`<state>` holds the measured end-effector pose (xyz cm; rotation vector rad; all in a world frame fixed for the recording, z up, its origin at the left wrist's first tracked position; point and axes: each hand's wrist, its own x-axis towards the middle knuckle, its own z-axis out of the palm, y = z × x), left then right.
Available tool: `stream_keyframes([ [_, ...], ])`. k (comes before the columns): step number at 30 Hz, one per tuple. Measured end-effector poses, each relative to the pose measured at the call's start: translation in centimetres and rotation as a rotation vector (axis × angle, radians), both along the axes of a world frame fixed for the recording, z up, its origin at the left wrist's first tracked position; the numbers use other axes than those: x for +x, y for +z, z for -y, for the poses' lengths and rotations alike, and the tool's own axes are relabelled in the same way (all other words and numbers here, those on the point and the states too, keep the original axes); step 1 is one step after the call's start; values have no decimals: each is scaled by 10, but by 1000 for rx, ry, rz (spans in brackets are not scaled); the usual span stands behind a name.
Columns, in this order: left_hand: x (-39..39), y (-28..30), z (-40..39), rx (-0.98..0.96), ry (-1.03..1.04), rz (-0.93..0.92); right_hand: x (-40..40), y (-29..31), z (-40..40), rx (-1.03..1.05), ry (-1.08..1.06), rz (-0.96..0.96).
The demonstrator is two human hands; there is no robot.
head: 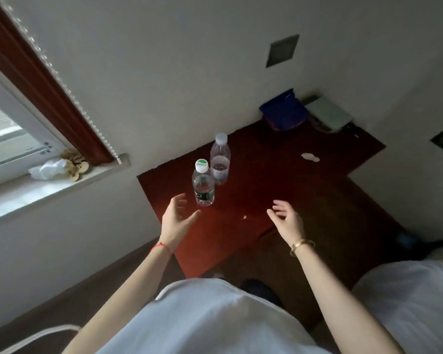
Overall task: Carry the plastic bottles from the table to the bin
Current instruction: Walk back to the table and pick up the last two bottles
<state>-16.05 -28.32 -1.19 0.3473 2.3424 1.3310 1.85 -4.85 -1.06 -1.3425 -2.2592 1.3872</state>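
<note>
Left hand open and empty, just short of near bottle, which stands upright on the table touching or just overlapping far bottle; right hand also open, well clear. Both look mostly empty: light, thin-walled, smooth, likely to crush, so grip mid-body or neck. Bin not in view; fill level hard to read.

A lived-in room, a bedroom or a hotel room, is suggested. A dark red wooden tabletop is set into a corner of plain white walls, and white bedding is seen at the right. A window sill with a red-brown curtain is found at the left, and wall sockets are fitted above.
</note>
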Motion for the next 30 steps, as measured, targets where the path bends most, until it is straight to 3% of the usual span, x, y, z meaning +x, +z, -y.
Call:
stream_keyframes([
  [6,-26,-4,-59,-40,97,7,-136,18,-38,24,319,-49],
  [14,-8,0,-88,14,318,37,-198,6,-51,25,655,-60],
  [21,50,25,-72,91,584,88,-175,21,-68,-81,789,-167],
  [24,93,27,-58,126,720,110,-142,17,-71,-225,824,-183],
  [30,202,3,-32,197,1046,212,-76,-15,-57,-339,992,-11],
])
